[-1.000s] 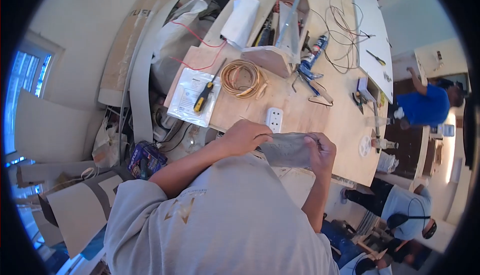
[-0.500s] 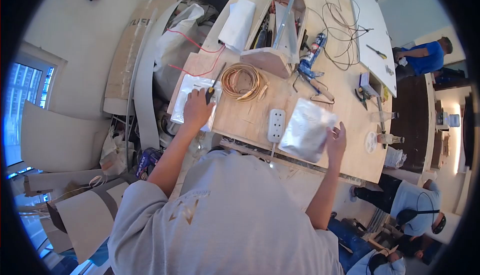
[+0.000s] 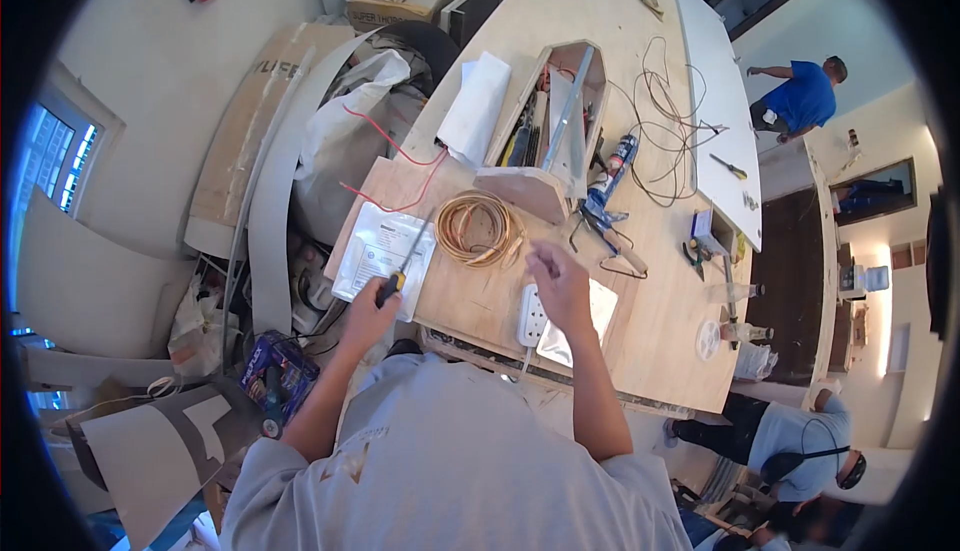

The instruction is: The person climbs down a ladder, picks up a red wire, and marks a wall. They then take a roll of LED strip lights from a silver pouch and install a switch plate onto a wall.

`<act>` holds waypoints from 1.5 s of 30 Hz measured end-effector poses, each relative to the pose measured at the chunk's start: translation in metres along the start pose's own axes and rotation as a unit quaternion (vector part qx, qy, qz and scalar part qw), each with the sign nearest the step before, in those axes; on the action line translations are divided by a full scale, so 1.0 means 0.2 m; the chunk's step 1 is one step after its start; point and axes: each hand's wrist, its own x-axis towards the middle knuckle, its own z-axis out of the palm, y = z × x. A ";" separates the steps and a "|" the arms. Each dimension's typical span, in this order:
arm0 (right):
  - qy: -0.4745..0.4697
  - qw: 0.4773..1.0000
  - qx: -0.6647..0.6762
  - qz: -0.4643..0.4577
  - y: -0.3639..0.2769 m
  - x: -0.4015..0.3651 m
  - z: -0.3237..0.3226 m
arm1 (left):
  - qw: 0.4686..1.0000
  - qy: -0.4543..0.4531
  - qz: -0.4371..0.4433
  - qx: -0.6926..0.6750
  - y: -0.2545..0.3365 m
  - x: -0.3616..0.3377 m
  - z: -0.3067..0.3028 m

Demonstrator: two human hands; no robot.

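Grip of the left hand [image 3: 368, 323]: closed on the handle of a screwdriver [image 3: 390, 289], blade pointing away from the body, over the labelled packet [image 3: 375, 256] and towards the coil [image 3: 447, 234]. Grip of the right hand [image 3: 562, 289]: fingers part-curled, raised beyond the strip [image 3: 531, 316]; whether anything small is held cannot be told. Hazard one: downward pressure on the blade could pierce the packet beneath it. Hazard two: a forward or sideways stroke could catch the coil's turns and drag them. Hazard three: the strip's cord hangs over the table [image 3: 470, 301] edge, between the arms; a sleeve or forearm catching it could pull the strip off. Hazard four: the shiny packet [image 3: 604, 306], beside the strip and under the right hand, could slide if brushed. Count, outward from the grip: one screwdriver held; two packets; one coil; one strip; one red wire [image 3: 441, 158], beyond the labelled packet; one toolbox [image 3: 525, 191], beyond the coil; one caulking gun [image 3: 610, 176], beyond the right hand; one white spool [image 3: 707, 340] and two bottles, far right of it; a second screwdriver [image 3: 736, 171], farther out. Tools inside the toolbox overlap; number not determinable.
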 end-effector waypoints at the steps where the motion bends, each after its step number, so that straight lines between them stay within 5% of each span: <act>1: 0.013 0.999 -0.024 -0.018 -0.03 0.11 0.01 | 1.000 -0.022 -0.018 0.004 0.07 -0.03 0.01; 4: 0.062 0.983 -0.108 -0.133 -0.14 0.49 0.08 | 0.993 -0.078 -0.065 -0.055 0.23 -0.05 0.06; 8: -0.078 0.901 -0.426 0.006 -0.20 1.08 0.21 | 0.985 -0.133 -0.044 -0.097 0.21 -0.01 0.08; 11: -0.167 0.827 -0.535 0.034 -0.13 1.25 0.29 | 0.983 -0.157 -0.044 -0.084 0.23 0.00 0.00; 14: -0.179 0.818 -0.530 0.132 -0.13 1.33 0.38 | 0.985 -0.147 -0.047 -0.079 0.25 -0.03 -0.10; 15: -0.277 0.779 -0.548 0.131 0.07 1.47 0.42 | 0.986 -0.148 -0.043 -0.071 0.24 -0.03 -0.13; 21: -0.154 0.829 -0.505 0.182 0.16 1.39 0.44 | 0.981 -0.151 -0.068 -0.102 0.18 -0.03 -0.22; 24: -0.106 0.862 -0.465 0.170 -0.18 1.36 0.32 | 0.971 -0.183 -0.072 -0.139 0.33 -0.01 -0.23; 30: 0.019 0.931 -0.359 0.059 -0.28 1.40 -0.09 | 0.940 -0.231 -0.014 -0.251 0.52 0.23 -0.04; 32: 0.057 0.939 -0.339 -0.012 -0.23 1.28 -0.16 | 0.908 -0.248 -0.026 -0.337 0.64 0.37 0.06; 35: 0.160 0.954 -0.235 -0.099 -0.44 0.75 -0.03 | 0.788 -0.316 -0.069 -0.524 0.78 0.60 0.17; 36: 0.131 0.961 -0.243 0.034 -0.55 0.59 0.05 | 0.754 -0.337 -0.070 -0.559 0.83 0.66 0.19; 37: 0.126 0.969 -0.210 -0.041 -0.50 0.46 0.14 | 0.719 -0.358 -0.074 -0.591 0.85 0.68 0.21; 41: 0.017 0.971 -0.213 -0.106 -0.60 0.22 0.28 | 0.677 -0.407 -0.041 -0.611 0.80 0.69 0.14; 43: 0.035 0.970 -0.153 -0.187 -0.50 0.29 0.24 | 0.729 -0.389 -0.004 -0.563 0.65 0.67 0.05; 45: 0.022 0.995 -0.093 -0.029 -0.50 0.49 0.17 | 0.773 -0.381 0.007 -0.508 0.59 0.58 -0.06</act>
